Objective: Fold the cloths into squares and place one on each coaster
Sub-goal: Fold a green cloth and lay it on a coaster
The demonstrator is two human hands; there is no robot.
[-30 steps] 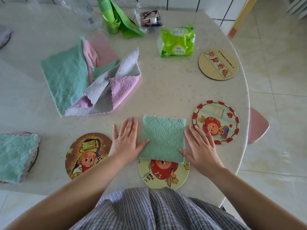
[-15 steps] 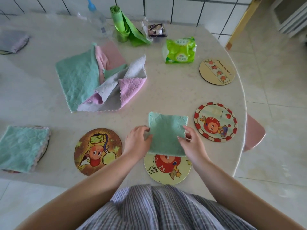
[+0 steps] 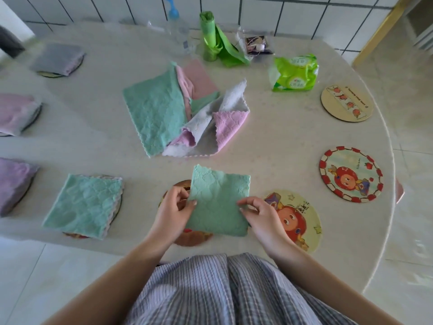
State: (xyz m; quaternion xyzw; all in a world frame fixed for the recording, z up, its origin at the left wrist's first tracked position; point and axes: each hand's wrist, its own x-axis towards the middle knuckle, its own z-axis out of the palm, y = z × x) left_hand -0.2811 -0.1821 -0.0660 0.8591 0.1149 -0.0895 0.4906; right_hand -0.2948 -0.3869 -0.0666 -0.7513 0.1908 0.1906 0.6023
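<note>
Left hand (image 3: 172,213): pinches the left edge of the folded green cloth (image 3: 218,202), thumb on top.
Right hand (image 3: 262,215): pinches the cloth's right edge — fingers curled round it.
Folded green cloth: held between both hands at the near edge of the table (image 3: 281,141), over the brown coaster (image 3: 194,238), which it mostly hides.
Bare coasters: yellow coaster (image 3: 302,219) just right of the hands; red-rimmed coaster (image 3: 350,174) farther right; tan coaster (image 3: 346,103) at the far right.
Covered coaster: a second folded green cloth (image 3: 85,205) lies to the left.
Unfolded pile (image 3: 185,113): green, pink and grey cloths — mid-table, beyond the hands.
</note>
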